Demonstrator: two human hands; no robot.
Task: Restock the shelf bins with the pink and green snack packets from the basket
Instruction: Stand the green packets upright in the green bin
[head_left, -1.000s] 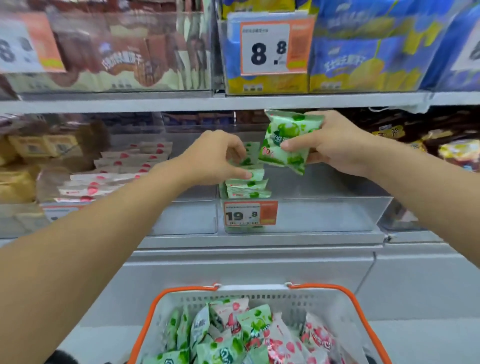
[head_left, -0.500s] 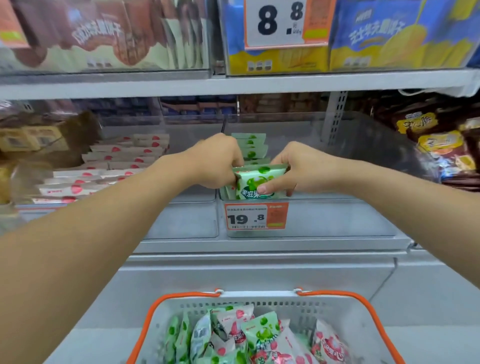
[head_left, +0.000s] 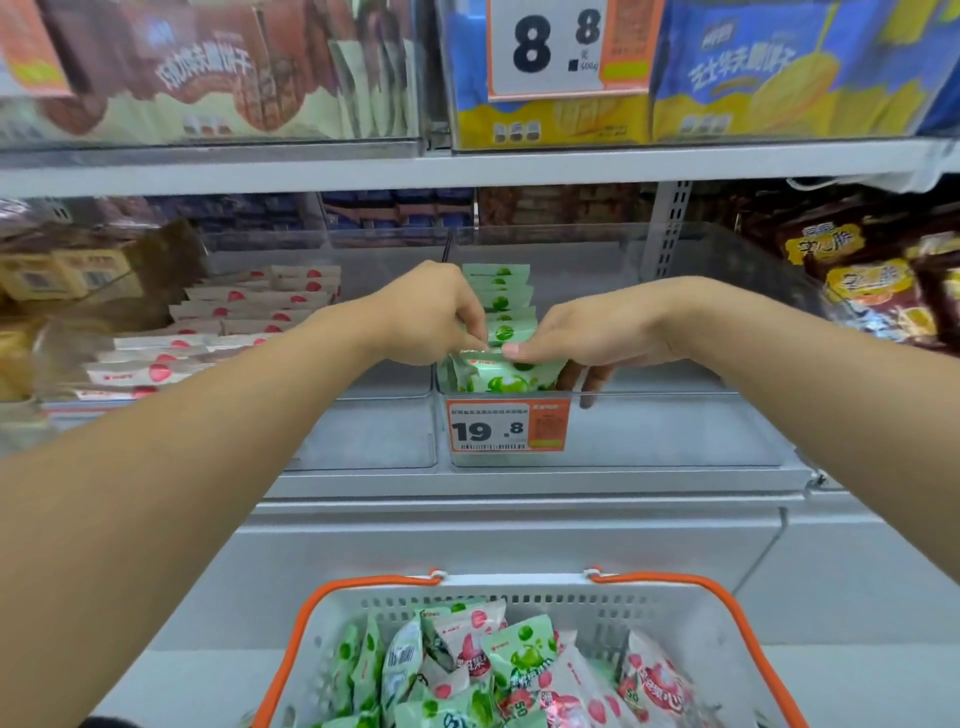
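A green snack packet (head_left: 501, 375) stands at the front of a row of green packets (head_left: 501, 301) in a clear shelf bin (head_left: 675, 431). My left hand (head_left: 431, 317) pinches its top left corner. My right hand (head_left: 587, 338) grips its top right edge, thumb on top and fingers down behind the bin's front wall. Pink packets (head_left: 249, 317) lie stacked in the clear bin to the left (head_left: 374, 441). Below, a white basket with orange handles (head_left: 332, 608) holds several mixed pink and green packets (head_left: 493, 670).
A price tag reading 19.8 (head_left: 506, 427) hangs on the green bin's front. The shelf above (head_left: 467, 166) carries brown and blue-yellow biscuit bags and an 8.8 tag (head_left: 558, 47). Dark snack bags (head_left: 872, 280) fill the right, yellowish packs (head_left: 62, 275) the left.
My right hand brought the green packet down from in front of the upper shelf into the front of the green row. My left hand shifted onto its top corner.
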